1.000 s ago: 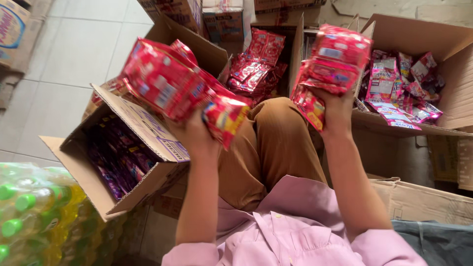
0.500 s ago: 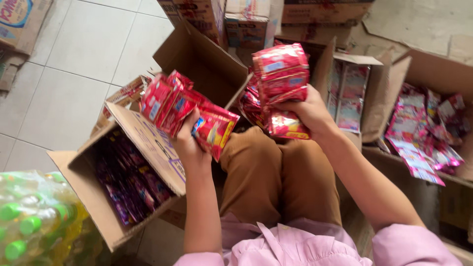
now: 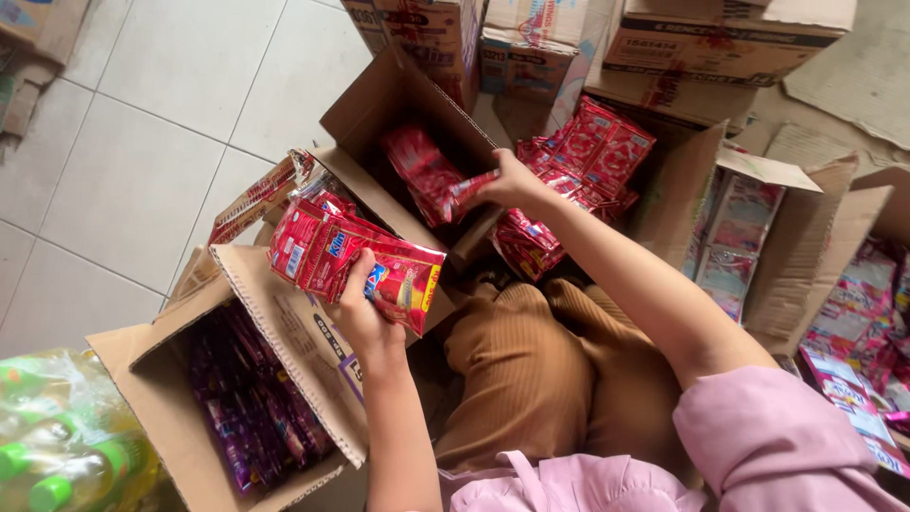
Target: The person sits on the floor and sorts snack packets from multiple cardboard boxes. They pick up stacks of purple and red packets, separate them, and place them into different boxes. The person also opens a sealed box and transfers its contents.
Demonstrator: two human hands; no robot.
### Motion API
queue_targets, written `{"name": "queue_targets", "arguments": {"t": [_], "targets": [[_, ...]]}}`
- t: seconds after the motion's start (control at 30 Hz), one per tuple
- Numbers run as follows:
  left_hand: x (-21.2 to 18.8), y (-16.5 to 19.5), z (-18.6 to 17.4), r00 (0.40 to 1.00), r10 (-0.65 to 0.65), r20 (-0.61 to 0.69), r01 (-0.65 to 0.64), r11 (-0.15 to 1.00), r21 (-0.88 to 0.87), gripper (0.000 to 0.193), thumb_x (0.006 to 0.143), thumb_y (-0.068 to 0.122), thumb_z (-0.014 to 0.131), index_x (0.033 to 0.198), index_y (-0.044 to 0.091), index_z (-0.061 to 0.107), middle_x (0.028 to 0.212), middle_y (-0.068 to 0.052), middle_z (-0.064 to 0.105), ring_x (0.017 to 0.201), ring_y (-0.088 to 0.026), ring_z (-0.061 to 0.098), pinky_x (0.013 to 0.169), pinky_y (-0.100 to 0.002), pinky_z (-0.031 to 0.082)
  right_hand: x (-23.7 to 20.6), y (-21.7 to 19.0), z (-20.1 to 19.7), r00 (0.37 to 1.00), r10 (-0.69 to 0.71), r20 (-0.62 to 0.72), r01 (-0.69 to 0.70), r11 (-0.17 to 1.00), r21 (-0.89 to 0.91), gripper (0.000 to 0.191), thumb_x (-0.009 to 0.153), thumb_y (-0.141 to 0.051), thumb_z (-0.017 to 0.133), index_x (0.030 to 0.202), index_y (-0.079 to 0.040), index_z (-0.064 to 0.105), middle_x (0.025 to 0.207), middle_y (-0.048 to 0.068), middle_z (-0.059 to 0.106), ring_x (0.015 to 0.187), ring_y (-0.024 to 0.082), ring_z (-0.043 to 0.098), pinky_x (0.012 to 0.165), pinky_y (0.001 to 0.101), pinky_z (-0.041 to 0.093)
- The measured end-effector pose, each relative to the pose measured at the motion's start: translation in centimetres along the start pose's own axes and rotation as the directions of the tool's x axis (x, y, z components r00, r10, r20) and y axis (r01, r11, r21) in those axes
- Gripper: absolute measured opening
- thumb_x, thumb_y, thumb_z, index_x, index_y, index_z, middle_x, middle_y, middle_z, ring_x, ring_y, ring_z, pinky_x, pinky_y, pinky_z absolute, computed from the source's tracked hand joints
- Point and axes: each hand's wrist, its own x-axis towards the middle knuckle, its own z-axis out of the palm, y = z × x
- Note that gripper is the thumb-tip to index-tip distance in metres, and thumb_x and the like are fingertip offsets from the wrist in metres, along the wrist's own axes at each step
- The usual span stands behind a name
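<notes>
Right hand (image 3: 512, 185) now inside open carton (image 3: 398, 95)

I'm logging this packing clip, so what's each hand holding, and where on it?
Left hand: a stack of red sachets, gripped at its lower edge. Right hand: a red sachet strip, pinched at its end.

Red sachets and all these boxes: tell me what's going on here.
A person sits on the floor among open cardboard boxes. The left hand holds up a bundle of red sachets. The right hand reaches into an open box ahead, gripping more red sachets there. Another box at the lower left holds purple sachets, and green-capped bottles in plastic wrap sit beside it. Pink packets fill a box on the right.
</notes>
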Motion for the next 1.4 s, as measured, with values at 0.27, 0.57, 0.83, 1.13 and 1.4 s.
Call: {"name": "queue_targets", "arguments": {"t": [0.27, 0.57, 0.83, 1.13, 1.4], "targets": [[3.8, -3.5, 1.3, 0.996, -0.015, 0.084, 0.009, 0.998, 0.063, 0.045, 0.084, -0.01, 0.069, 0.126, 0.005, 0.061, 0.115, -0.007, 0.068, 0.102, -0.02, 0.068, 0.094, -0.036, 0.055, -3.1, 2.8, -3.9, 0.986, 0.112, 0.119, -0.123, 0.989, 0.088, 0.058, 0.087, -0.02, 0.075, 0.139, -0.007, 0.053, 0.119, 0.013, 0.074, 0.095, 0.019, 0.069, 0.076, 0.031, 0.059], [13.6, -11.3, 2.1, 0.908, -0.369, -0.195, 0.4, 0.635, 0.66, 0.112, 0.078, 0.02, 0.087, 0.154, 0.006, 0.006, 0.156, -0.02, 0.029, 0.142, -0.038, 0.035, 0.107, -0.064, 0.035, -6.9, 5.5, -10.7, 0.987, 0.146, -0.066, -0.112, 0.925, 0.364, 0.045, 0.092, -0.022, 0.073, 0.133, -0.009, 0.058, 0.114, 0.008, 0.07, 0.102, 0.015, 0.07, 0.082, 0.0331, 0.059], [11.1, -16.9, 0.9, 0.969, -0.008, 0.247, -0.153, 0.765, 0.626, 0.073, 0.09, 0.016, 0.08, 0.147, 0.003, 0.037, 0.151, -0.025, 0.042, 0.138, -0.035, 0.048, 0.104, -0.044, 0.053, -5.1, 11.7, -10.9, 0.836, 0.519, -0.177, -0.33, 0.733, 0.594, 0.053, 0.09, -0.017, 0.074, 0.135, -0.013, 0.046, 0.113, 0.007, 0.066, 0.1, 0.02, 0.066, 0.089, 0.0472, 0.056], [6.1, -17.6, 10.5, 0.704, -0.322, 0.633, -0.287, 0.686, 0.668, 0.041, 0.09, 0.015, 0.075, 0.128, 0.005, 0.061, 0.115, -0.013, 0.074, 0.096, -0.021, 0.074, 0.08, -0.03, 0.062, -2.6, 13.3, -10.2, 0.515, 0.781, -0.354, -0.288, 0.546, 0.787, 0.088, 0.086, -0.013, 0.08, 0.151, -0.006, 0.022, 0.138, 0.018, 0.049, 0.112, 0.028, 0.055, 0.097, 0.0622, 0.045], [7.5, -26.6, 13.1, 0.591, -0.539, 0.6, -0.363, 0.486, 0.795, 0.05, 0.086, 0.027, 0.076, 0.129, 0.007, 0.06, 0.116, -0.016, 0.073, 0.105, -0.025, 0.075, 0.084, -0.037, 0.064, -0.4, 14.3, -12.2, 0.503, 0.625, -0.596, 0.044, 0.67, 0.741, 0.107, 0.072, -0.003, 0.087, 0.154, -0.002, 0.018, 0.134, 0.021, 0.059, 0.112, 0.029, 0.068, 0.094, 0.0429, 0.059]]}}
